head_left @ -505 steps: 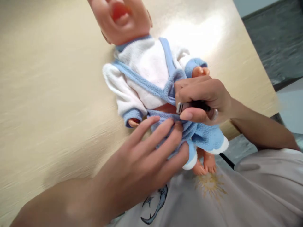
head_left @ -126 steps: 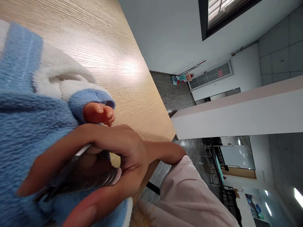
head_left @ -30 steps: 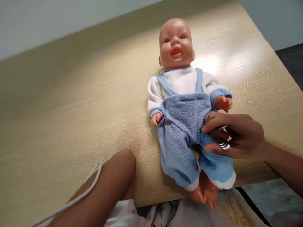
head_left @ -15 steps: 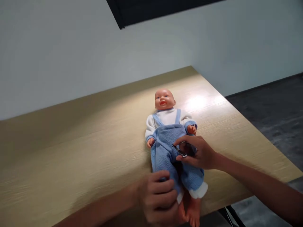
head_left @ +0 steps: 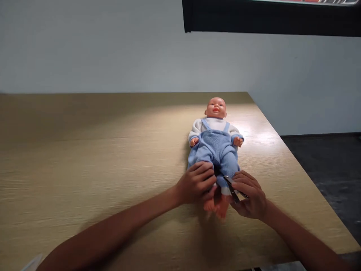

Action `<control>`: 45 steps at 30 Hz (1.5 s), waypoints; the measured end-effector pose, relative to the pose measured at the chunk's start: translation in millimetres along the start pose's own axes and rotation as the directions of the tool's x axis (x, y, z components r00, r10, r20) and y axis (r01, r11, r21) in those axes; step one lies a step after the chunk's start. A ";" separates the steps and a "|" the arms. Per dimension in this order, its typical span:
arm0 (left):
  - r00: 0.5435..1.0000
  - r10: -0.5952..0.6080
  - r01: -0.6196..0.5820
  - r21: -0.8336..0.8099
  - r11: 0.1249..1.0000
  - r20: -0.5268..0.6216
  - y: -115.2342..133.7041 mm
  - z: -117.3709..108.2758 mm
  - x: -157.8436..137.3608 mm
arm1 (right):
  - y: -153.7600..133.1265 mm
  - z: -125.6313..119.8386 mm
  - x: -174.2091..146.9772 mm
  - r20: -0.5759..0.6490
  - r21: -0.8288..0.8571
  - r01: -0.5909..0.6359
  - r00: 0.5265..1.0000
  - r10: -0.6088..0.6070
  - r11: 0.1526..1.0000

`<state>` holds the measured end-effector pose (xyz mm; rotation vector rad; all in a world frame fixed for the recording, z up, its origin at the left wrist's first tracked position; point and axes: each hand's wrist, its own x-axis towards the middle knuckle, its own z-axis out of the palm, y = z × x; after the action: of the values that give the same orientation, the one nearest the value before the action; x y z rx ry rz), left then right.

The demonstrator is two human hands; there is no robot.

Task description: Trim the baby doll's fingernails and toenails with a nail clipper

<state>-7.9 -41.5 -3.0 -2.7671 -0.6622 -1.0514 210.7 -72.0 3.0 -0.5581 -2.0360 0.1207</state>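
Observation:
A baby doll [head_left: 216, 145] in blue fleece overalls and a white top lies on its back, its head pointing away from me. My left hand [head_left: 196, 183] is closed around the lower part of the doll's leg on the left, just above the bare foot. In my right hand [head_left: 251, 195] is a shiny metal nail clipper [head_left: 231, 189], held between thumb and fingers. The clipper's two arms stand apart, and its tip lies over the other trouser leg, near the cuff. Whether the tip touches the cloth I cannot tell.
The doll lies on a light wooden table [head_left: 118, 150], near its right edge. A pale wall [head_left: 98, 49] rises behind, with a dark frame [head_left: 267, 19] above. Dark floor [head_left: 318, 162] shows at right. A pale, partly hidden object [head_left: 32, 262] sits at the lower left.
My left hand has closed on the doll's lower leg. My right hand has brought the clipper from the doll's middle down toward its feet. The view has levelled, and the doll sits farther from the near edge.

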 end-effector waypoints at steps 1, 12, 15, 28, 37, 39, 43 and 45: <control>1.000 -0.013 0.013 0.013 1.000 0.014 -6.0 2.0 3.0 | -0.6 2.8 -0.1 0.026 0.015 0.025 0.999 -0.026 1.000; 0.997 -0.074 0.074 0.036 0.997 0.012 -43.8 19.5 0.2 | 6.0 11.3 -0.2 0.250 0.020 0.028 0.968 -0.032 0.999; 0.994 -0.085 0.084 0.011 0.996 0.071 -42.7 17.6 -4.6 | 7.1 7.2 2.5 0.271 0.035 0.027 0.962 -0.036 0.999; 0.987 -0.135 0.140 -0.050 0.989 0.089 -41.6 20.4 -9.5 | -1.5 0.3 14.1 0.430 -0.079 0.113 0.900 -0.068 0.990; 0.996 -0.089 0.089 0.008 0.996 0.030 -43.7 21.8 -9.0 | -12.8 3.9 12.2 0.471 -0.183 0.159 0.880 -0.056 0.970; 0.995 -0.102 0.102 0.011 0.995 0.009 -43.8 22.7 -9.0 | -14.4 3.8 12.7 0.484 -0.191 0.152 0.874 -0.041 0.970; 0.996 -0.083 0.083 -0.002 0.997 0.029 -44.5 23.1 -9.3 | -10.9 2.4 13.5 0.486 -0.155 0.141 0.873 -0.049 0.978; 0.996 -0.080 0.081 -0.020 0.997 0.049 -45.3 22.9 -9.8 | -5.8 1.9 13.4 0.468 -0.103 0.088 0.883 -0.029 0.991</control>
<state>-20.2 1.5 -29.0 -2.8142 -0.7790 -1.0156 201.6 -71.1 14.6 -0.5826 -2.5435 0.1015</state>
